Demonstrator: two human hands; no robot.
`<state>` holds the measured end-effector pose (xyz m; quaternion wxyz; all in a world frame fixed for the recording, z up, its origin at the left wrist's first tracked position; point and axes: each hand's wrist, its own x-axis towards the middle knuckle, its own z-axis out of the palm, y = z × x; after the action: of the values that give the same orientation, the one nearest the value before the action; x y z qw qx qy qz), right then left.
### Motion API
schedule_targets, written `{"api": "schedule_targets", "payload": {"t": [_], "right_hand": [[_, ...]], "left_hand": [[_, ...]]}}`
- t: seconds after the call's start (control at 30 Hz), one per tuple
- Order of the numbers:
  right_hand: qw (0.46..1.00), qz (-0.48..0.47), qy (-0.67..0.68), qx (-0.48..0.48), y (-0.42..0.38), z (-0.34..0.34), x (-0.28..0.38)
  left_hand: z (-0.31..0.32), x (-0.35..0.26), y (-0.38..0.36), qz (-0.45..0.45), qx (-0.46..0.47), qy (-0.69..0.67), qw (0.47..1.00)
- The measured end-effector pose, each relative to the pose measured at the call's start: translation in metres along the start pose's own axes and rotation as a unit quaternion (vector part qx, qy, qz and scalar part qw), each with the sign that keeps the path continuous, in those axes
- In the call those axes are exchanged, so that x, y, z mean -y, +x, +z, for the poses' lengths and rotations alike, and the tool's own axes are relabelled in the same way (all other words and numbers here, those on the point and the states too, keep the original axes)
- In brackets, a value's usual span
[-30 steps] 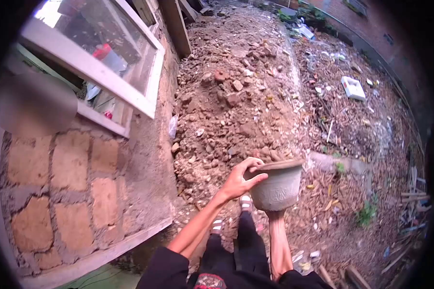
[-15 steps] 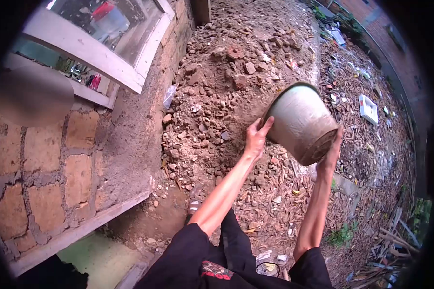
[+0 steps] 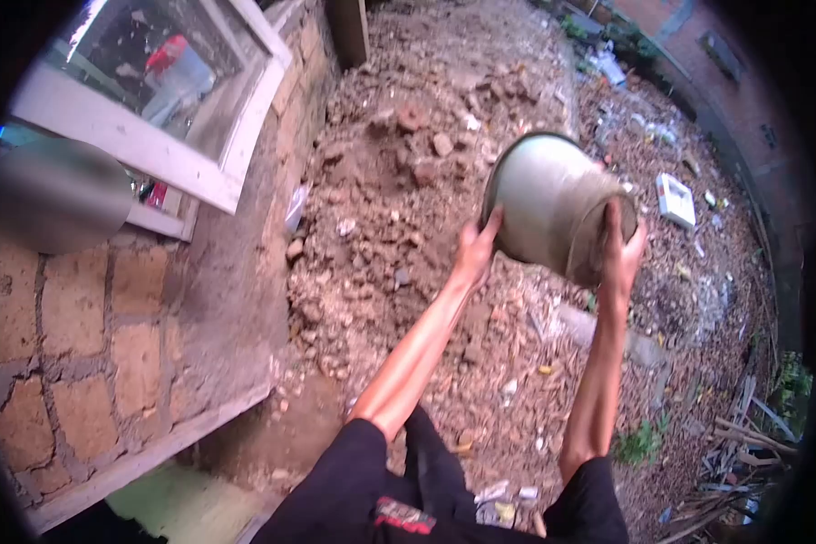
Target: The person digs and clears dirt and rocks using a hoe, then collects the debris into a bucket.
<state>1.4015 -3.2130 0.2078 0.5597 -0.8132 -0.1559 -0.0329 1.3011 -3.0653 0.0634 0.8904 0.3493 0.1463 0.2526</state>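
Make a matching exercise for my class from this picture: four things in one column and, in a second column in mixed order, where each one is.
Things:
1. left hand
2. right hand
3. window frame
4. white block

Places:
A. lying among litter on the ground at the right
B. set in the brick wall at the left
C. on the base of the tilted pot
D. on the rim of the tilted pot, nearer the rubble heap

Pairs: 1-D, 2-C, 3-B, 4-A
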Motion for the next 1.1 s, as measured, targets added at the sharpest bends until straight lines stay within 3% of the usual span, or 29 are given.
{"api": "schedule_targets", "payload": {"t": [0.03, 0.07, 0.1, 0.2, 0.23, 0.3, 0.37, 0.43, 0.5, 0.53, 0.57, 0.6, 0.63, 0.7, 0.73, 0.77, 0.8, 0.83, 0.9, 0.97, 1.03, 1.1], "right_hand": [[0.996, -0.023, -0.073, -0.042, -0.001, 0.002, -0.008], [0.998, 0.011, -0.056, -0.003, 0.005, 0.001, -0.016], [0.997, 0.053, -0.037, 0.031, 0.002, 0.001, -0.015], [0.987, 0.138, 0.025, 0.073, 0.004, -0.002, -0.038], [0.981, 0.181, 0.01, 0.068, 0.001, -0.003, -0.035], [0.984, 0.175, -0.004, 0.032, -0.001, 0.001, -0.058], [0.983, 0.18, 0.017, 0.038, -0.006, -0.003, -0.061], [0.985, 0.154, 0.046, 0.06, -0.012, -0.004, -0.059], [0.981, 0.18, -0.048, 0.046, -0.007, -0.001, -0.068], [0.992, 0.117, -0.022, 0.027, -0.01, 0.004, -0.077], [0.999, 0.053, -0.005, 0.011, -0.008, 0.005, -0.089], [0.998, 0.027, 0.02, 0.051, -0.002, 0.009, -0.084], [0.976, 0.171, 0.027, 0.131, -0.005, 0.002, -0.067], [0.985, 0.157, -0.059, 0.029, -0.006, 0.012, -0.128], [0.983, 0.155, 0.05, 0.09, 0.001, 0.014, -0.126], [0.96, 0.183, 0.145, 0.156, -0.018, 0.007, -0.133], [0.941, 0.223, 0.162, 0.197, -0.026, 0.003, -0.15], [0.917, 0.259, 0.237, 0.191, -0.048, 0.006, -0.137], [0.836, 0.342, 0.372, 0.214, -0.075, 0.024, -0.173], [0.801, 0.404, 0.366, 0.249, -0.11, 0.032, -0.157], [0.692, 0.439, 0.465, 0.336, -0.136, 0.036, -0.139], [0.667, 0.476, 0.474, 0.321, -0.156, 0.049, -0.144]], "left_hand": [[0.002, 0.001, -0.009, 0.008, -0.013, -0.017, 1.0], [-0.007, -0.003, -0.007, -0.043, -0.056, 0.062, 0.996], [-0.009, -0.004, -0.007, -0.048, -0.04, 0.011, 0.998], [-0.019, -0.002, -0.001, 0.001, -0.027, 0.04, 0.999], [-0.023, -0.006, -0.001, -0.03, -0.013, 0.044, 0.999], [-0.023, -0.011, 0.001, -0.045, -0.007, 0.032, 0.998], [-0.017, -0.021, 0.003, -0.003, -0.003, 0.094, 0.996], [-0.017, -0.027, 0.009, -0.028, -0.014, 0.138, 0.99], [-0.015, -0.032, 0.01, -0.022, 0.002, 0.136, 0.99], [-0.009, -0.037, 0.006, 0.032, -0.023, 0.212, 0.977], [-0.018, -0.03, 0.015, 0.075, 0.009, 0.245, 0.967], [-0.013, -0.04, 0.035, 0.037, 0.008, 0.208, 0.977], [-0.018, -0.037, 0.013, -0.043, -0.01, 0.172, 0.984], [-0.016, -0.036, 0.005, -0.022, -0.058, 0.244, 0.968], [-0.011, -0.054, 0.014, -0.003, -0.04, 0.293, 0.955], [-0.01, -0.063, -0.006, -0.017, -0.034, 0.342, 0.939], [0.0, -0.067, -0.016, 0.063, -0.062, 0.367, 0.926], [-0.004, -0.068, -0.017, 0.001, -0.051, 0.391, 0.919], [0.0, -0.072, -0.036, 0.089, -0.063, 0.465, 0.879], [-0.009, -0.062, -0.059, 0.248, -0.061, 0.531, 0.808], [-0.011, -0.076, -0.098, 0.232, -0.01, 0.615, 0.753], [-0.017, -0.094, -0.133, 0.22, 0.041, 0.643, 0.733]]}}
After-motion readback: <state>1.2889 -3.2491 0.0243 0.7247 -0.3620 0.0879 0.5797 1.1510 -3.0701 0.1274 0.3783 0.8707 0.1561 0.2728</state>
